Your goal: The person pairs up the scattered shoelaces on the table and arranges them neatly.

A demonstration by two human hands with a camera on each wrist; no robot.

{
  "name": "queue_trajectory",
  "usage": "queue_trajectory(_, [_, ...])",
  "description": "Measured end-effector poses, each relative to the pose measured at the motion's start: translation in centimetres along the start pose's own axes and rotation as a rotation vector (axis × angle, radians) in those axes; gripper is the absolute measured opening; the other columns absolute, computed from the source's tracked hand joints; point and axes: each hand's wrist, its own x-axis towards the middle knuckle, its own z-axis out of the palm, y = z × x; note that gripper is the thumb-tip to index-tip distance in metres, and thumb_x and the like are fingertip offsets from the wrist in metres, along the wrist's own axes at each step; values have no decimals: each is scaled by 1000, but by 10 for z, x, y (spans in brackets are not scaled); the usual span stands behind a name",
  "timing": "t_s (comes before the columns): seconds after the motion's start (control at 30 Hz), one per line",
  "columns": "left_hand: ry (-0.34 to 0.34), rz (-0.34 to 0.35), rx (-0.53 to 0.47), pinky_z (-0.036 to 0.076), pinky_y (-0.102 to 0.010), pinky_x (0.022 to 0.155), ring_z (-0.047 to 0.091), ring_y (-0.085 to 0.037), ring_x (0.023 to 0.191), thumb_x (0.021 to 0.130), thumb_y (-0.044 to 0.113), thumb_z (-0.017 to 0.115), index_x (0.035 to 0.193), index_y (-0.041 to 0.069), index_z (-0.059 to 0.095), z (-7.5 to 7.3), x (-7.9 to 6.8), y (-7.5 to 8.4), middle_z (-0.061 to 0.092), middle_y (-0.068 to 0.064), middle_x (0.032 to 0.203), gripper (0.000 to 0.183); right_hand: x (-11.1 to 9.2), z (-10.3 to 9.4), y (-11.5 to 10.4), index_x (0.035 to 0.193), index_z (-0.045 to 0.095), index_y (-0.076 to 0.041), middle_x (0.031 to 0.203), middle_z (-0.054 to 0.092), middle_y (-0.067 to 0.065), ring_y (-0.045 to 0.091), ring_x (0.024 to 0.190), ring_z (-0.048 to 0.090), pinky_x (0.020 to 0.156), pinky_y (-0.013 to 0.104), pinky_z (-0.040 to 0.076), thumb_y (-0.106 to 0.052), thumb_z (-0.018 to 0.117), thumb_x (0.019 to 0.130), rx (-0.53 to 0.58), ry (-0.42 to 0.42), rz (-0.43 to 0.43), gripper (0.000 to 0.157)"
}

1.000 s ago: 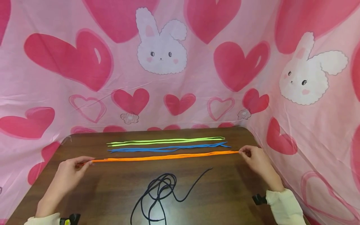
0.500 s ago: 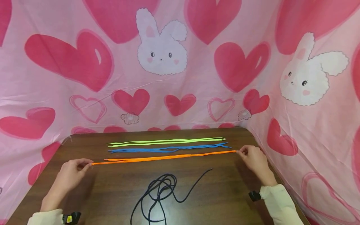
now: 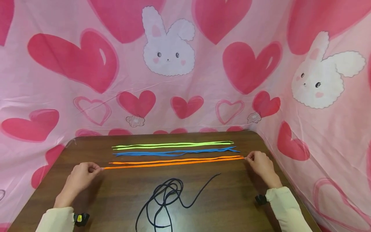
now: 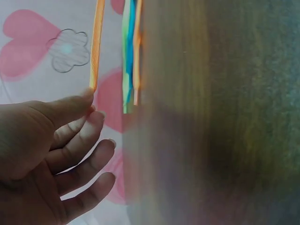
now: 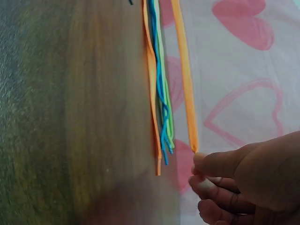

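Evidently, we see a straightening-out of strands well advanced. At the far side of the brown counter (image 3: 220,199), we find the green strands (image 3: 174,144) laid lengthwise as a nearly parallel pair, with the blue strands (image 3: 153,154) just in front, their right ends slightly splayed. Nearer lies a resting orange strand (image 5: 151,61), stretched out roughly in line with these rows; we count all three as laid out. In front of it, the held orange strand (image 5: 186,79) runs nearly straight between the two hands, which are well apart: the left hand (image 3: 82,175) pinches one end, the right hand (image 3: 261,164) the other. Both wrist views suggest to us that it is raised off the surface, so we judge its placement unfinished. Closest to the viewer, the black cord (image 3: 165,203) lies in tangled loops, touched by neither hand; if it belongs to the same work, we take it as left to do.
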Motion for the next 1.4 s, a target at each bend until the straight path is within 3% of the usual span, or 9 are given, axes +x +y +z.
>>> queue_trajectory(0.17, [-66,20,20,45,-38,59,60,-19,74,95,12,67,92,4,73,10,9,-7,70,-3,80,10,6,8,4,86,73,-10,82,70,8,27,74,64,66,52,52,-20,70,93,-5,-40,3,12])
queue_trajectory(0.4, [-114,76,46,48,-41,66,58,-16,72,92,9,71,85,6,72,18,22,-16,68,0,78,7,11,16,7,87,73,-9,82,69,9,28,75,63,66,51,51,-17,71,92,-7,-106,13,9])
queue_trajectory(0.7, [-100,93,48,51,-48,71,60,-20,73,90,10,73,84,6,72,21,31,-19,68,-1,77,7,18,20,7,88,72,-9,85,69,10,29,76,63,66,52,51,-15,70,92,7,-116,14,8])
queue_trajectory(1.03, [-98,35,49,50,-51,68,62,-25,78,91,12,73,88,7,72,23,35,-13,69,-4,82,5,21,23,8,87,71,-8,83,68,10,29,75,63,65,52,52,-14,69,93,-6,-92,8,9])
queue_trajectory(1.4, [-75,25,40,51,-52,67,60,-25,77,91,12,74,91,4,73,26,37,-6,69,-7,82,7,24,22,5,89,70,-7,87,70,15,33,76,65,67,55,52,-14,67,93,-38,-89,17,8])
